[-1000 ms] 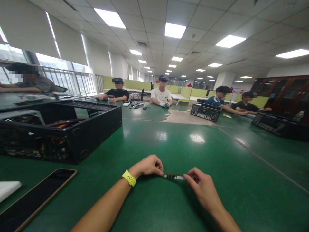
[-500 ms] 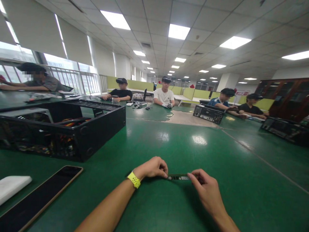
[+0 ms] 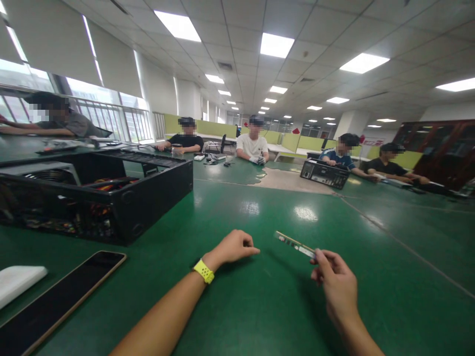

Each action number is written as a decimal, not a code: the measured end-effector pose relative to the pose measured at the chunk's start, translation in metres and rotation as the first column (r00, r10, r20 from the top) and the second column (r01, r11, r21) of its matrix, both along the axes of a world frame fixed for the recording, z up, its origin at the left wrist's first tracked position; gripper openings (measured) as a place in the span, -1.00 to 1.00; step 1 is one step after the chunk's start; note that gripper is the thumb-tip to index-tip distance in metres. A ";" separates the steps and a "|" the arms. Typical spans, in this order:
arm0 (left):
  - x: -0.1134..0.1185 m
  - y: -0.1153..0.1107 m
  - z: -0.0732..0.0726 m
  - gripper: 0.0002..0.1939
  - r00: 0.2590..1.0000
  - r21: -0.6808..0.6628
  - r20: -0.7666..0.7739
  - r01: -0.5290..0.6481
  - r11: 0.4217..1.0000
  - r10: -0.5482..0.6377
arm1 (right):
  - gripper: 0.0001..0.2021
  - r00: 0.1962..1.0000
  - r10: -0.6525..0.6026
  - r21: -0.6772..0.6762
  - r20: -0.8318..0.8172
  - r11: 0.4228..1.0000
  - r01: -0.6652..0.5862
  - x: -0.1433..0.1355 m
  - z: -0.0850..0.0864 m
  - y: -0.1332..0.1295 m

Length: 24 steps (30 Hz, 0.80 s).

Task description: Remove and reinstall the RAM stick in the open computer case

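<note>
My right hand [image 3: 337, 282] pinches one end of a RAM stick [image 3: 295, 244] between thumb and fingers. The stick is a narrow green board with dark chips, a pale label and a gold contact edge along its upper side. It is raised over the green table, tilted, its free end pointing up and left. Left of that free end is my left hand [image 3: 235, 245], apart from the stick and loosely curled, with nothing visible between its fingers. A yellow watch strap circles the left wrist.
An uncovered black computer case [image 3: 159, 202] lies at the left. Nearer are a dark phone-like slab [image 3: 63, 301] and a white object [image 3: 20, 282]. Across the green table [image 3: 237, 207], several people sit, with another computer case [image 3: 323, 173] at the right.
My left hand has let go of the RAM stick. My right hand has carried it up and right, turning it so its free end points up-left.
</note>
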<state>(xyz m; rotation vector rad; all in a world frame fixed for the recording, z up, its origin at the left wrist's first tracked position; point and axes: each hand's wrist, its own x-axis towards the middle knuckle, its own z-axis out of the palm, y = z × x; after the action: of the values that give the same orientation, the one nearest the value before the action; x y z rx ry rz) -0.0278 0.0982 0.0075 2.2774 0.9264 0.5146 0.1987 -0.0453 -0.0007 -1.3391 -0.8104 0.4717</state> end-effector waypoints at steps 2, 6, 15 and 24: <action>-0.004 0.001 0.000 -0.60 0.996 0.025 -0.076 -0.040 0.999 0.042 | -0.57 0.998 0.021 0.001 -0.052 1.000 -0.021 0.002 -0.001 0.001; -0.002 -0.007 -0.002 -0.50 0.958 0.105 -0.284 -0.021 0.994 0.050 | -0.55 0.993 0.067 -0.009 -0.100 0.998 -0.068 0.004 -0.002 0.003; 0.008 -0.007 0.005 -0.42 0.981 -0.281 0.179 -0.019 0.960 0.072 | -0.61 0.914 0.181 0.078 -0.362 0.983 -0.164 0.002 -0.001 0.002; 0.015 0.000 -0.001 -0.48 0.621 -0.722 0.680 0.472 0.506 0.390 | -0.59 0.848 0.487 -0.175 -0.207 0.835 -0.522 -0.013 -0.007 0.002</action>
<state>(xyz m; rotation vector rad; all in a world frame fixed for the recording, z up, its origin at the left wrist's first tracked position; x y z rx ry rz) -0.0132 0.0978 0.0061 0.8932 0.4310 0.7210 0.1859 -0.0433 -0.0079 -1.2636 -1.0061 1.1061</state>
